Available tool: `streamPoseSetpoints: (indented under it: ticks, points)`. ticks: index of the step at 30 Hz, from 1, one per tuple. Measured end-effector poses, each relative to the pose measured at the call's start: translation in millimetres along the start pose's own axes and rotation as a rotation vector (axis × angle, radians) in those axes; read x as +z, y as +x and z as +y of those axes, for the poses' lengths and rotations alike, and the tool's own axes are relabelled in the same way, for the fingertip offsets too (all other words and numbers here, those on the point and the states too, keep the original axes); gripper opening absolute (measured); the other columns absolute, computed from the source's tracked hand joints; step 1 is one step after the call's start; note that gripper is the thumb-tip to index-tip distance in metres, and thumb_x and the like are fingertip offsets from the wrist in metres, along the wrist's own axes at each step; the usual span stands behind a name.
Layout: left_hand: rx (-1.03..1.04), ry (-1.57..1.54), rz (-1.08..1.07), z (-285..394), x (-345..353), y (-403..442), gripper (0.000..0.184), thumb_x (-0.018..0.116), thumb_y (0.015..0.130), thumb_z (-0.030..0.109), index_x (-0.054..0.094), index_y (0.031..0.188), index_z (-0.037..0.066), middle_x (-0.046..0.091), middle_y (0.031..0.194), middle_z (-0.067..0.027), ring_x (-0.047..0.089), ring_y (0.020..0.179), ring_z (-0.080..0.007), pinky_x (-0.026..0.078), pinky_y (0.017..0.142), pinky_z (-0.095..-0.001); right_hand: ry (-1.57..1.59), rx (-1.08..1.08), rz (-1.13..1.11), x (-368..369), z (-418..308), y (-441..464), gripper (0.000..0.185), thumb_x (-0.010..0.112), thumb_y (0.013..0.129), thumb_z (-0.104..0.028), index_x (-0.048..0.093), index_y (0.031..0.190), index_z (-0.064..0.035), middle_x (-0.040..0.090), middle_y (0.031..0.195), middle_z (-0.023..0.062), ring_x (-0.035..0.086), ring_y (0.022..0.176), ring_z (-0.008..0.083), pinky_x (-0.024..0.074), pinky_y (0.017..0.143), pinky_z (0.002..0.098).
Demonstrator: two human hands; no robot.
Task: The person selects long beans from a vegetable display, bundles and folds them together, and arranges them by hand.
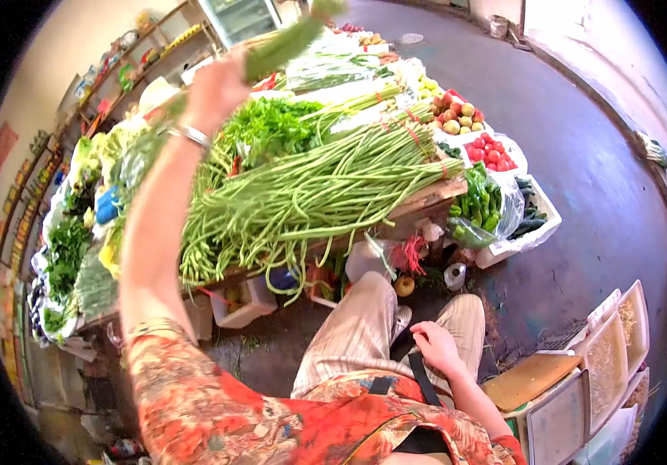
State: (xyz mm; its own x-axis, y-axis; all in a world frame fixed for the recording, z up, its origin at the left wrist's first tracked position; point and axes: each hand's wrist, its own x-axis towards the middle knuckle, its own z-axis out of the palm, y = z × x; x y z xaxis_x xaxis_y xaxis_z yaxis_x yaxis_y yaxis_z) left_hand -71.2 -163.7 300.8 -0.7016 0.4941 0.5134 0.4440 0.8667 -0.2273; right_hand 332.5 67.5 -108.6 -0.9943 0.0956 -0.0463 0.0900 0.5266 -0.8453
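Gripping a long green vegetable, left hand curled around it

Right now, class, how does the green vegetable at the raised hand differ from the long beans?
Thickness: the green vegetable is thick; the long beans are thin.
Pose: the green vegetable is held up in the left hand; the long beans lie heaped, some ends drooping.
Both are green and long.

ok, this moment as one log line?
left grip: raised, holding long green vegetable, blurred | right grip: over lap, near black strap | ahead: long green beans, piled
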Motion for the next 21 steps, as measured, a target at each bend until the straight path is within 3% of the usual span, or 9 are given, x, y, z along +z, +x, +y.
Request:
streamPoseSetpoints:
  ticks: [1,3,4,5,7,8,15,18,21]
  points:
    - [0.092,0.109,-0.009,14,33,-2,0.027,0.057,0.077,0.008,0.056,0.104,0.005,0.065,0.079,-0.018,0.067,0.079,-0.035,0.053,0.063,-0.046,0.018,0.02,0.018,-3,-4,0,0.018,0.061,0.088,-0.013,0.066,0.104,-0.0059,0.066,0.091,0.014,0.065,0.084,0.0306,0.0513,0.074,0.0375]
    - [0.122,-0.03,-0.036,10,143,-6,0.022,0.057,0.076,0.008,0.056,0.098,0.005,0.066,0.085,-0.0206,0.068,0.081,-0.0376,0.054,0.069,-0.0498,0.017,0.152,-0.027,-8,-11,2,0.02,0.056,0.092,-0.019,0.066,0.106,-0.0084,0.065,0.099,0.0148,0.063,0.092,0.0354,0.0496,0.08,0.042]
    - [-0.024,-0.04,-0.258,42,135,-20,0.022,0.06,0.075,0.009,0.056,0.096,0.006,0.067,0.091,-0.0201,0.067,0.086,-0.0383,0.054,0.074,-0.05,0.071,0.078,0.031,-5,-4,2,0.021,0.056,0.092,-0.02,0.066,0.106,-0.008,0.065,0.1,0.015,0.062,0.093,0.0357,0.0496,0.081,0.0411]
    - [-0.038,-0.115,-0.268,47,168,-26,0.023,0.062,0.073,0.01,0.057,0.095,0.007,0.068,0.09,-0.0181,0.067,0.087,-0.0385,0.053,0.075,-0.0499,0.123,0.102,0.04,-7,-8,1,0.02,0.056,0.092,-0.019,0.066,0.106,-0.0069,0.065,0.1,0.0156,0.062,0.095,0.0359,0.0497,0.082,0.0406]
    - [0.005,-0.132,-0.288,62,197,-37,0.02,0.063,0.071,0.01,0.058,0.091,0.008,0.068,0.089,-0.0179,0.066,0.088,-0.0387,0.051,0.077,-0.0491,0.122,0.018,0.14,3,6,5,0.018,0.063,0.088,-0.01,0.067,0.105,-0.0055,0.064,0.087,0.0114,0.062,0.074,0.022,0.0498,0.069,0.0312]
    - [-0.007,-0.138,-0.295,64,198,-34,0.021,0.063,0.072,0.01,0.058,0.091,0.009,0.068,0.089,-0.0179,0.066,0.087,-0.0385,0.051,0.077,-0.0488,0.19,0.125,0.059,-3,-4,6,0.018,0.058,0.092,-0.014,0.065,0.105,-0.005,0.064,0.099,0.0167,0.062,0.095,0.036,0.0493,0.081,0.0398]
    - [0.017,-0.17,-0.087,56,194,-2,0.031,0.063,0.073,0.004,0.055,0.102,0.007,0.067,0.089,-0.018,0.066,0.084,-0.038,0.051,0.074,-0.0488,0.17,0.102,0.04,-4,-13,22,0.018,0.058,0.091,-0.014,0.065,0.105,-0.0055,0.065,0.099,0.0158,0.063,0.093,0.0354,0.0496,0.08,0.0387]
    - [0.016,-0.189,-0.143,67,206,12,0.053,0.074,0.071,0.011,0.055,0.121,0.01,0.067,0.101,-0.0194,0.064,0.095,-0.0385,0.051,0.081,-0.0481,0.181,0.148,-0.003,-5,-20,27,0.018,0.058,0.091,-0.014,0.066,0.105,-0.0061,0.065,0.099,0.015,0.063,0.092,0.0348,0.05,0.079,0.0381]
    - [0.051,-0.148,-0.153,87,227,16,0.073,0.084,0.069,0.028,0.049,0.132,0.015,0.066,0.105,-0.0156,0.064,0.096,-0.0347,0.049,0.083,-0.0462,0.202,0.117,0.025,-1,-18,28,0.018,0.058,0.091,-0.014,0.066,0.106,-0.0064,0.065,0.099,0.0147,0.063,0.091,0.0344,0.0501,0.078,0.0379]
